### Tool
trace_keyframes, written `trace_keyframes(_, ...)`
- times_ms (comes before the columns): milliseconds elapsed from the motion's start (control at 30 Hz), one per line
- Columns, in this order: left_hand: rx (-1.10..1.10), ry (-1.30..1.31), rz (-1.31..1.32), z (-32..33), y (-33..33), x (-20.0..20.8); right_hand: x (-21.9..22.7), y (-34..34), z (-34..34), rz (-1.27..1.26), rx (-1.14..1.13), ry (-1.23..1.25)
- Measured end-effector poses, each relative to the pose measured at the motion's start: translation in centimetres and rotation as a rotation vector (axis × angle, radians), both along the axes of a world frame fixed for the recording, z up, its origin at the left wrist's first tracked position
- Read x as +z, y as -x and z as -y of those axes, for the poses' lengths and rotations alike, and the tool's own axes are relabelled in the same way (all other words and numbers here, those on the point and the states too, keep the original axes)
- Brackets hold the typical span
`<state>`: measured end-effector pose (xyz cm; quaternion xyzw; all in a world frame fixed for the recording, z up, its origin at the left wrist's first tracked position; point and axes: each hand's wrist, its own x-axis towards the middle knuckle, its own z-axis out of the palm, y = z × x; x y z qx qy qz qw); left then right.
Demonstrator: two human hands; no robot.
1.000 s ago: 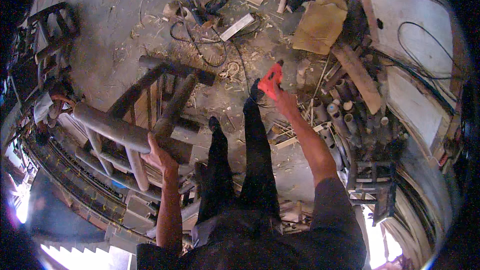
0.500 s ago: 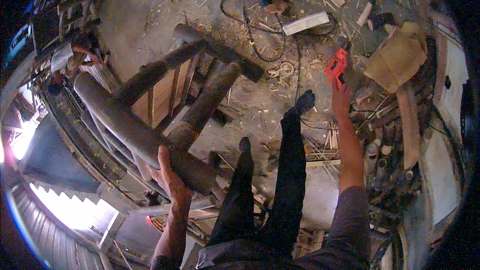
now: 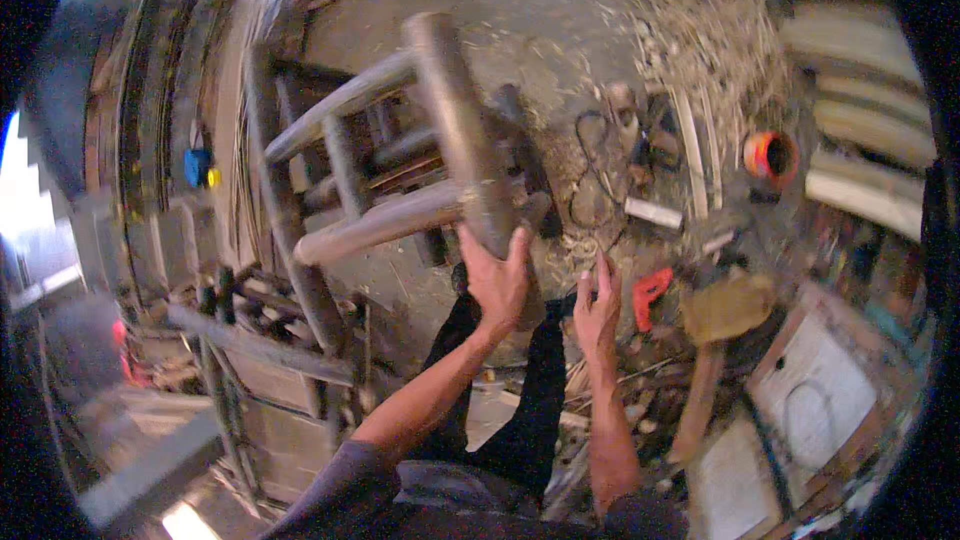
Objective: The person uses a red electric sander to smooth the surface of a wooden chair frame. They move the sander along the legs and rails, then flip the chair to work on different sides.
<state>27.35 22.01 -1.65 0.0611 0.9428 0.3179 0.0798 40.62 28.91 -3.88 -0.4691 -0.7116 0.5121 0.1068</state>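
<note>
A chair-like frame of thick dark round logs (image 3: 465, 130) stands tilted before me, with thinner round rails joining its posts. My left hand (image 3: 497, 280) is wrapped round the lower part of its nearest thick post. To the right of that post, my right hand (image 3: 598, 310) is raised with its fingers apart and nothing in them. The red power drill (image 3: 651, 298) lies on the littered floor just right of my right hand. Motion blurs parts of the picture, and the slatted panel inside the frame is mostly hidden.
Wood shavings (image 3: 710, 35) cover the floor at the far right. A black cord (image 3: 583, 155), a pale wood block (image 3: 654, 213) and an orange round container (image 3: 769, 156) lie beyond the drill. Brown cardboard (image 3: 728, 306) sits at right. Another log frame (image 3: 265, 345) stands at left.
My right hand has let go of the red drill, which now lies on the floor, and has moved left toward the frame. The log frame has been lifted and turned by my left hand.
</note>
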Motion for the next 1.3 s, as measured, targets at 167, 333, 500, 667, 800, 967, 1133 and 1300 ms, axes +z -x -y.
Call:
trace_keyframes(167,0.033,-0.072,0.12,1.7,0.0,-0.8,5.2,7.0,3.7,-0.016,0.043,0.028)
trace_keyframes(333,-0.185,-0.406,0.108,12.0,3.6,1.6,3.7,9.9,7.6,0.163,0.062,-0.22)
trace_keyframes(500,0.263,0.183,-0.259,30.0,13.6,7.3,6.7,12.0,9.6,0.46,0.19,-0.463)
trace_keyframes(667,0.25,-0.318,0.7,42.9,17.0,1.7,5.7,12.3,10.2,0.523,0.271,-0.531)
trace_keyframes(800,0.326,-0.556,0.814,41.6,18.2,4.3,4.2,11.4,8.9,0.504,0.367,-0.586)
trace_keyframes(967,0.304,-0.412,0.747,36.6,14.7,4.7,0.0,5.7,-0.2,0.549,0.468,-0.717)
trace_keyframes(1133,0.205,-0.301,0.888,31.3,13.8,11.0,2.1,6.9,-5.4,0.698,0.604,-0.627)
trace_keyframes(1300,0.222,-0.351,0.788,28.8,12.1,11.8,4.7,8.6,-5.5,0.771,0.643,-0.558)
